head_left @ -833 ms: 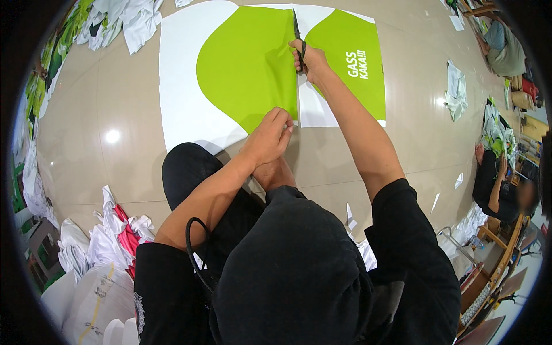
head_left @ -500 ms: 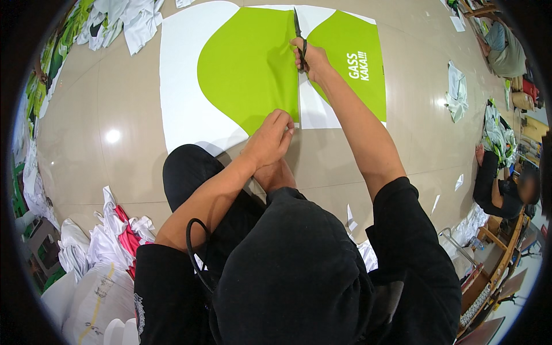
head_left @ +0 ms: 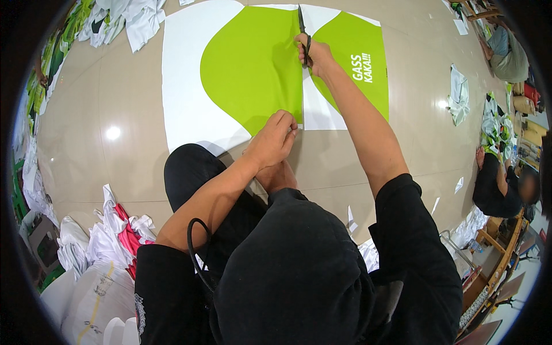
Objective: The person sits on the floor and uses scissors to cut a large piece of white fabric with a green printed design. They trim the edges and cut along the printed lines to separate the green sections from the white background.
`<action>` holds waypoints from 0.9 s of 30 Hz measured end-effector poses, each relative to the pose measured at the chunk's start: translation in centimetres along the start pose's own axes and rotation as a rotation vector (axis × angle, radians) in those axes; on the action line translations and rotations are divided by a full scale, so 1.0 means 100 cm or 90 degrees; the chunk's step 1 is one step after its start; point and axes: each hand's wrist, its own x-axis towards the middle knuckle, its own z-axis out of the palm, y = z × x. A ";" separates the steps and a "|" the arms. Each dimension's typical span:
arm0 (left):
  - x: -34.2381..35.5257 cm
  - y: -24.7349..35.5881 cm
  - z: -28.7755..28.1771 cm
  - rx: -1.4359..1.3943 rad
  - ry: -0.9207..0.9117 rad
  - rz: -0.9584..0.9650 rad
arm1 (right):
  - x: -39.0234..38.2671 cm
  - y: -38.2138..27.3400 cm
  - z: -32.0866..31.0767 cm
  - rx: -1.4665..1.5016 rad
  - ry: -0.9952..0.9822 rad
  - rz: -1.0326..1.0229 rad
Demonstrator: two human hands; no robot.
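A printed green and white fabric (head_left: pixel 247 69) lies flat on the floor before me. A narrow gap runs from its near edge up toward the far edge, between the large left part and the smaller right part (head_left: pixel 368 92) with white lettering. Black-handled scissors (head_left: pixel 305 49) are in my right hand (head_left: pixel 315 56), fingers wrapped round the handles, the blades pointing away at the far edge. My left hand (head_left: pixel 272 137) pinches the near edge of the left part beside the gap. Its fingertips partly hide the edge they hold.
White cloths (head_left: pixel 135 20) lie at the far left, and a pile of white and red fabric (head_left: pixel 123 230) at near left. A pale scrap (head_left: pixel 458 95) rests on the tiled floor to the right. Another person (head_left: pixel 500 187) sits at the right, handling patterned cloth.
The scissors and my right hand have shifted very slightly, along with a small drift of the whole view. My left hand stays on the near edge. The person at the right has moved an arm.
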 end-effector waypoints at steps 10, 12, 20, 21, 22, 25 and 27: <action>0.004 0.000 0.005 0.004 -0.009 0.005 | 0.037 -0.023 0.001 0.096 -0.013 -0.055; 0.008 0.001 0.004 -0.002 0.034 0.021 | 0.020 -0.016 -0.012 0.036 0.001 -0.102; 0.010 0.023 -0.011 -0.024 0.130 -0.004 | -0.202 0.129 -0.135 -0.520 0.303 -0.284; 0.007 0.021 -0.010 -0.004 0.138 0.006 | -0.235 0.145 -0.150 -0.539 0.346 -0.226; 0.007 0.021 -0.007 0.011 0.143 0.020 | -0.267 0.165 -0.173 -0.534 0.377 -0.249; 0.007 0.022 0.001 0.051 0.070 0.005 | -0.343 0.213 -0.237 -0.596 0.473 -0.108; 0.006 0.027 0.004 0.094 0.032 0.052 | -0.383 0.235 -0.264 -0.605 0.503 -0.070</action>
